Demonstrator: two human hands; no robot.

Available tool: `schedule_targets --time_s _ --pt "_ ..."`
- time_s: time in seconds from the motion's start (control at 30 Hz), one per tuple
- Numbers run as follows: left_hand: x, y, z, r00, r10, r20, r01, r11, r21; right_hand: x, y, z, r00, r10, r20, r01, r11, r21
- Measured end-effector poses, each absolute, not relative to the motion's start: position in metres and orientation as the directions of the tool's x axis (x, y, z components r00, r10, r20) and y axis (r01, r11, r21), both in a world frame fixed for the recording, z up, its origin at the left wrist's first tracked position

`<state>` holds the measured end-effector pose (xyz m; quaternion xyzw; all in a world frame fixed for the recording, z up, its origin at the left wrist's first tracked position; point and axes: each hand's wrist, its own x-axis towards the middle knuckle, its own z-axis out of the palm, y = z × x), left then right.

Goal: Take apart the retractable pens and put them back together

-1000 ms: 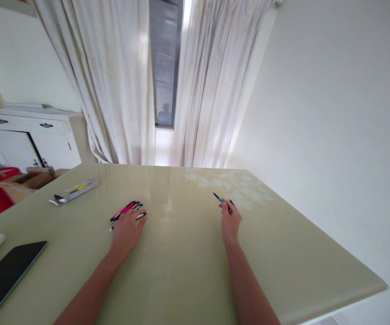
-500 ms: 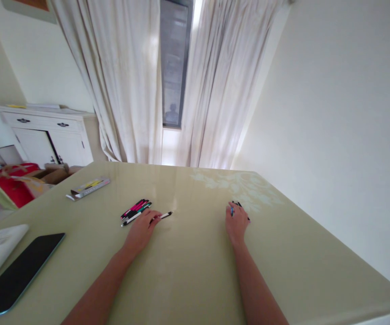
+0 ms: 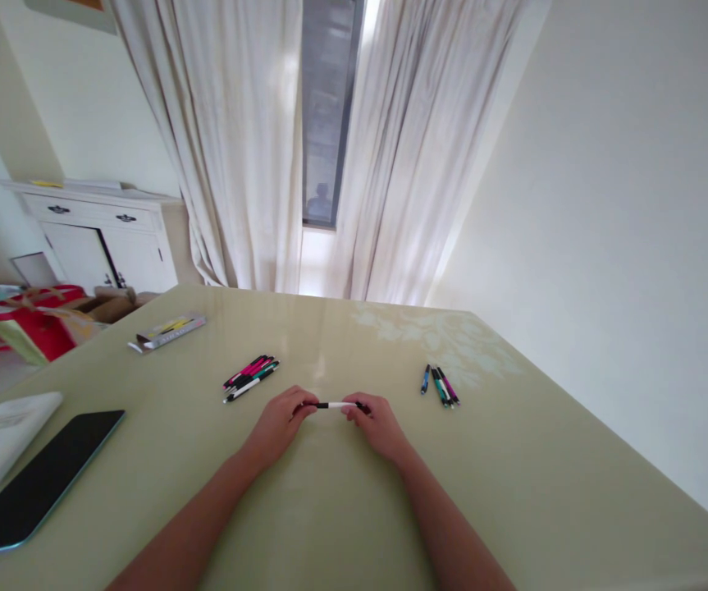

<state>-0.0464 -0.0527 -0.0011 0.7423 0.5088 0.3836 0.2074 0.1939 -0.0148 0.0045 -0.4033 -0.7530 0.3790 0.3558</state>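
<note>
Two pen clusters [image 3: 250, 376] lie on a glossy green table [image 3: 513, 460] before white curtains [image 3: 236, 139].

No legible text anywhere in view.

The flat box [image 3: 167, 330] near the far left edge of the table [image 3: 513, 460] carries yellow and dark markings, but they are too small and blurred to read. The white object [image 3: 2, 431] at the left edge shows a faint grey patch that may be print, also unreadable. The pens [image 3: 250, 376] on the table and the pen [image 3: 334, 405] held between both hands show no lettering that can be made out. The dark tablet [image 3: 39, 480] has a blank screen.
</note>
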Motion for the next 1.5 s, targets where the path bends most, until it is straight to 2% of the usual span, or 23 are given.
schedule_targets --time_s 0.2,0.37,0.47,0.53,0.67,0.8,1.5 --pt "-0.0445 -0.0524 0.0005 0.137 0.957 0.256 0.624 -0.284 0.728 0.1903 -0.0144 0.001 -0.413 0.875 0.252 0.301 0.393 -0.869" --pt "-0.042 -0.0531 -0.0016 0.054 0.983 0.178 0.621 -0.173 0.764 0.1907 -0.0136 -0.0004 -0.412 0.85 0.329 0.301 0.467 -0.831" --pt "-0.0406 -0.0541 -0.002 0.069 0.973 0.219 0.571 -0.219 0.791 0.1912 -0.0128 -0.0023 -0.389 0.864 0.318 0.329 0.453 -0.829" --pt "-0.0402 -0.0545 -0.0022 0.108 0.963 0.248 0.569 -0.265 0.779 0.1912 -0.0127 -0.0032 -0.392 0.869 0.301 0.341 0.441 -0.83" --pt "-0.0402 -0.0545 -0.0026 0.117 0.968 0.224 0.61 -0.248 0.752 0.1905 -0.0137 -0.003 -0.42 0.853 0.308 0.331 0.461 -0.824" --pt "-0.0404 -0.0542 -0.0024 0.128 0.949 0.288 0.595 -0.306 0.743 0.1898 -0.015 -0.0017 -0.408 0.858 0.312 0.348 0.462 -0.816" --pt "-0.0387 -0.0546 -0.0074 0.216 0.932 0.289 0.654 -0.359 0.667 0.188 -0.0176 0.0006 -0.45 0.835 0.317 0.348 0.49 -0.799"
